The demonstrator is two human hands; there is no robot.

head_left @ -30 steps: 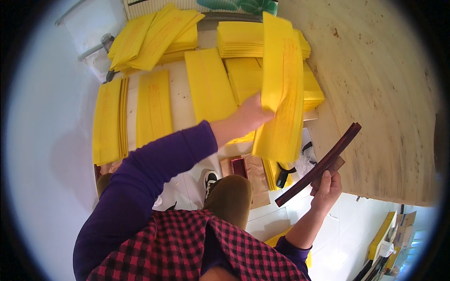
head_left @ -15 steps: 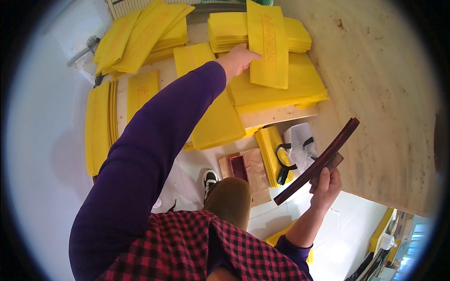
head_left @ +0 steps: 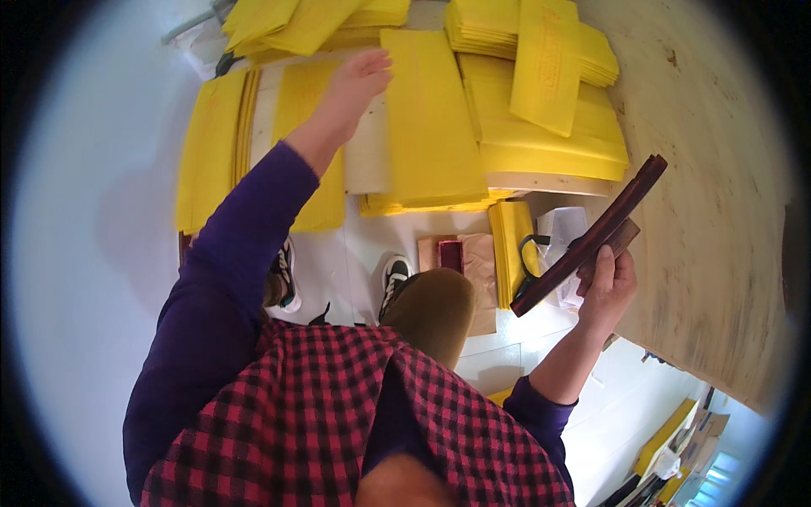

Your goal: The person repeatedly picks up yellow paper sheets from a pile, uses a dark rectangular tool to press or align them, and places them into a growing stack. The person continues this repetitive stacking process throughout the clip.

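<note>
In my right hand point(head_left: 606, 286) is a long dark-red wooden stamp point(head_left: 583, 245), slanted, its short wooden block grip between my thumb and fingers. My left hand point(head_left: 353, 95) is raised over a yellow sheet point(head_left: 325, 203), fingers loosely bent and apparently holding nothing; motion blurs it a little. Right of that hand lies a long stack of plain yellow sheets point(head_left: 435, 127). Farther right, a sheet with red print point(head_left: 545, 80) rests aslant across folded yellow stacks point(head_left: 481, 29). A small tray with a red pad point(head_left: 450, 255) sits low beside my knee.
More yellow bundles point(head_left: 207, 152) stand at the left and far left. A wooden board point(head_left: 701, 186) rises along the right side. Brown paper point(head_left: 481, 296), a yellow bundle point(head_left: 509, 253) and a white box point(head_left: 562, 228) are below the table edge. My knee point(head_left: 431, 304) is close by.
My left hand has left the slanted printed sheet and moved left, over another yellow sheet. My right hand still holds the stamp. The whole view has shifted.
</note>
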